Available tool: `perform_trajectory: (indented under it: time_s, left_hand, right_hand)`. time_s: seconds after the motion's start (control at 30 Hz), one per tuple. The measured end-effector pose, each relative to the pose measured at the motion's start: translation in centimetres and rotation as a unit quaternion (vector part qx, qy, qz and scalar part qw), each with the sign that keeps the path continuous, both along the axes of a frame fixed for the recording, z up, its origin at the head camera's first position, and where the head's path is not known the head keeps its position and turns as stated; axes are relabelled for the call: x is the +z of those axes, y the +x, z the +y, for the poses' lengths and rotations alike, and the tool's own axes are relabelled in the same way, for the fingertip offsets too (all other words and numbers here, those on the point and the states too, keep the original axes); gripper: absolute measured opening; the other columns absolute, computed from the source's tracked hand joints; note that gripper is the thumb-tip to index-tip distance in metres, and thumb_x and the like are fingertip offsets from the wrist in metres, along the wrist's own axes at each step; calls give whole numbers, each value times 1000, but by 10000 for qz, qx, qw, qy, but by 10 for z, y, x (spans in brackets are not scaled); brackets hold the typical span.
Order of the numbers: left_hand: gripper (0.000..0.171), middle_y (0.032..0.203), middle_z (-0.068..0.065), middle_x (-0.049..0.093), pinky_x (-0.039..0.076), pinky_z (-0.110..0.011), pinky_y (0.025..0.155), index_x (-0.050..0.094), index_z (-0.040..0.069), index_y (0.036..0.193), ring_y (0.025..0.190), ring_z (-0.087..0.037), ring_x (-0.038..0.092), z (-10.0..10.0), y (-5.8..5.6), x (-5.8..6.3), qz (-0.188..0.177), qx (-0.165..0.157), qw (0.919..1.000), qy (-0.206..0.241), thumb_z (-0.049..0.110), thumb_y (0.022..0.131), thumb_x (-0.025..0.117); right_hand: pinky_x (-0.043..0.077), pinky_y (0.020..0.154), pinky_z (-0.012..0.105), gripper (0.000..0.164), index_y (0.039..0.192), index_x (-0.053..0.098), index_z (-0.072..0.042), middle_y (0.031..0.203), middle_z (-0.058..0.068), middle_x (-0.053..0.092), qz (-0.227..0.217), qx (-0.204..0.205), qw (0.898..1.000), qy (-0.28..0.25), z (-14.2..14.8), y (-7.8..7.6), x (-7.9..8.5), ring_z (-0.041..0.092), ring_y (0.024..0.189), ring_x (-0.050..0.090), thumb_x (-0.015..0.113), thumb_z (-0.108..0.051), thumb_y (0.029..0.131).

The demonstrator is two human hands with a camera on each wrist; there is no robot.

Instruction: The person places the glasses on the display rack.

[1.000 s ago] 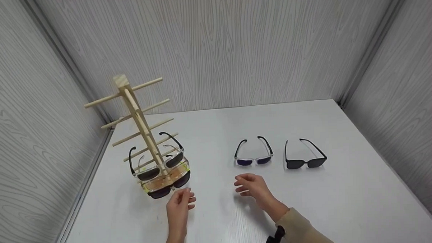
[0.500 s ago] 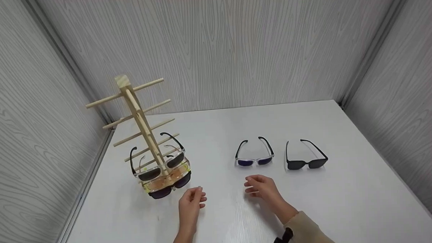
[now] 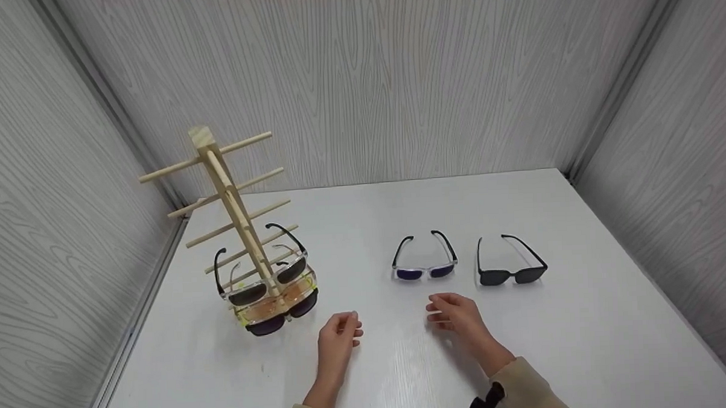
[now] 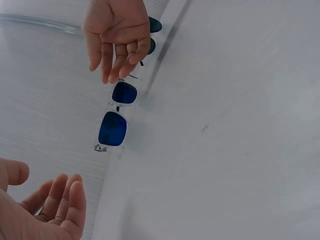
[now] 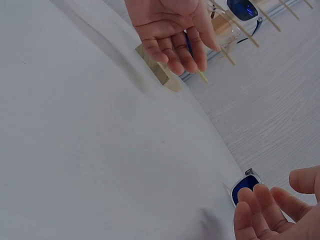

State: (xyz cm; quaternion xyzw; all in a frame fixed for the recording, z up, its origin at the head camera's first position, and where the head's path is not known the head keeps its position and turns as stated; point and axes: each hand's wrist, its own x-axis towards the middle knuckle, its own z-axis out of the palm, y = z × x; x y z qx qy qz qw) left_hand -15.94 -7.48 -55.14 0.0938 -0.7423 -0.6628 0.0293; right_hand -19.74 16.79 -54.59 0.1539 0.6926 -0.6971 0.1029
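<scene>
While the left hand (image 3: 336,341) waits farther off at near left, the right hand (image 3: 460,318) sits closer to the clear-framed sunglasses (image 3: 439,271) on the tabletop (image 3: 363,219), which lie just beyond it and slightly left, their front running left to right, temples pointing far. Both hands are empty, fingers loosely bent.

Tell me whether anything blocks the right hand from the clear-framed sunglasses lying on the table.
Nothing visible does. In the head view, only white tabletop shows between the right hand and the clear-framed sunglasses, which lie just beyond it. The black sunglasses lie off to the right, beside that path rather than across it.
</scene>
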Motion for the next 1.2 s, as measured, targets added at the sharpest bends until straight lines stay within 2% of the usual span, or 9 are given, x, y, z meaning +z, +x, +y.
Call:
perform_trajectory:
  time_s: [0.23,0.5,0.6,0.83,1.0,1.2]
  left_hand:
    - [33,88,-8,63,54,-29,66,60,0,105,78,-18,61,9,-6,-5,57,-180,9998,-63,31,94,55]
    - [35,91,-12,64,54,-33,68,60,-2,107,79,-18,61,21,-16,-4,51,-359,9993,43,30,94,56]
    - [35,91,-11,64,54,-31,68,60,-1,107,80,-18,61,26,-20,-3,6,-416,9991,66,31,94,56]
    - [32,94,-12,64,53,-29,69,61,1,106,82,-17,60,35,-32,-4,18,-647,9979,8,30,94,55]
    - [29,97,-13,64,53,-29,70,61,2,105,84,-17,60,39,-39,-5,48,-700,9975,20,28,94,55]
    - [34,103,-16,63,53,-32,75,60,-1,112,90,-23,60,42,-48,-5,35,-741,9972,97,27,95,54]
  right_hand:
    - [53,75,35,33,115,58,2,96,11,65,-33,-295,9996,20,11,-3,0,21,83,64,61,-22,92]
    - [53,73,35,34,116,56,7,96,16,65,342,-589,9977,-50,22,-6,-1,23,82,65,59,-17,92]
    - [53,75,36,36,118,55,8,101,19,64,471,-648,9968,-30,24,-8,-1,24,86,65,59,-18,93]
    - [49,85,39,39,126,50,5,119,23,57,481,-794,9957,65,27,-12,-1,26,102,59,56,-17,94]
    - [47,89,38,43,130,46,4,125,23,52,459,-852,9953,101,28,-15,-3,29,110,54,56,-17,94]
    - [44,93,40,50,137,37,2,133,21,45,506,-751,9958,115,28,-20,-3,31,117,49,54,-18,95]
